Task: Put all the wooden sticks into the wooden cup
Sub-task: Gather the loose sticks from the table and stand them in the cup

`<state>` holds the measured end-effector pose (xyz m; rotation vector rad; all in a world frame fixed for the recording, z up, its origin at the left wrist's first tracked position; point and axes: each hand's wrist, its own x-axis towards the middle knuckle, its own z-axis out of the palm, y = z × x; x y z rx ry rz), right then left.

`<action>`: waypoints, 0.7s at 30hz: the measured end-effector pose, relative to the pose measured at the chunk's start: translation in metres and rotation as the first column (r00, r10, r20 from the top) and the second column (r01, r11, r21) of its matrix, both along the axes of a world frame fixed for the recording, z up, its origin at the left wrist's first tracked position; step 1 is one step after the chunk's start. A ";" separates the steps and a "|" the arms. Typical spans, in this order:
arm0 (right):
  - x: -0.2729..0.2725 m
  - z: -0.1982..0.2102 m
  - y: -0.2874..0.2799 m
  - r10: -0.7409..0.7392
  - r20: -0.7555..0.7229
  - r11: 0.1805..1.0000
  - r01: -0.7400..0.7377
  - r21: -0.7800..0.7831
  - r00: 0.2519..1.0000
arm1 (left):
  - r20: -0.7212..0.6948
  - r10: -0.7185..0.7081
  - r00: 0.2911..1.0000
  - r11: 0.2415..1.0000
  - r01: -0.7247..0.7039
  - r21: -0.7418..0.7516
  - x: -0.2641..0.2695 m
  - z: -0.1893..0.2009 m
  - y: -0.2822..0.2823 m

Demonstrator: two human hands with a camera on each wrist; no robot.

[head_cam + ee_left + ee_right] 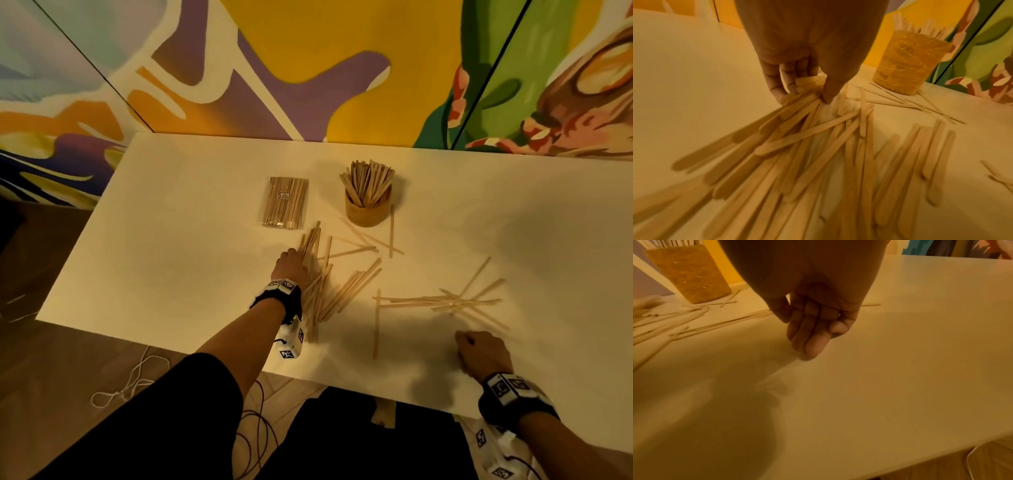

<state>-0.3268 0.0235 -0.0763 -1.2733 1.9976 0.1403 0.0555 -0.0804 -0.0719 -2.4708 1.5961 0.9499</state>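
Observation:
A round wooden cup [368, 209] [908, 65] [688, 272] stands near the table's back middle, packed with upright sticks. Loose wooden sticks lie in a heap [325, 291] [818, 154] before it, and a second scatter [452, 301] lies to the right. My left hand [291, 265] [805, 87] grips the far ends of a bunch of sticks from the heap, fingers and thumb curled round them. My right hand [479, 353] [813, 331] hovers low over bare table near the front edge, fingers loosely together and holding nothing.
A sealed clear pack of sticks [284, 202] lies left of the cup. The white table [171, 240] meets painted wall panels at the back. Cables trail on the floor under the front edge.

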 end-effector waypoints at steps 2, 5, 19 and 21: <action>0.000 0.001 0.001 -0.003 0.002 1.000 0.003 0.000 1.000 | 0.014 -0.047 0.999 0.999 0.047 0.014 -0.002 0.002 -0.002; 0.001 0.002 0.000 -0.015 0.018 1.000 0.015 0.005 1.000 | 0.037 -0.097 0.995 0.995 0.096 0.029 -0.002 0.004 -0.005; 0.003 0.017 -0.001 -0.064 0.135 0.997 0.058 0.048 0.989 | -0.176 -0.081 0.981 0.986 0.053 -0.159 0.017 0.027 -0.015; 0.004 0.024 -0.003 -0.081 0.185 0.995 0.069 0.066 0.979 | -0.435 0.058 0.898 0.982 -0.130 -0.139 0.017 0.038 -0.012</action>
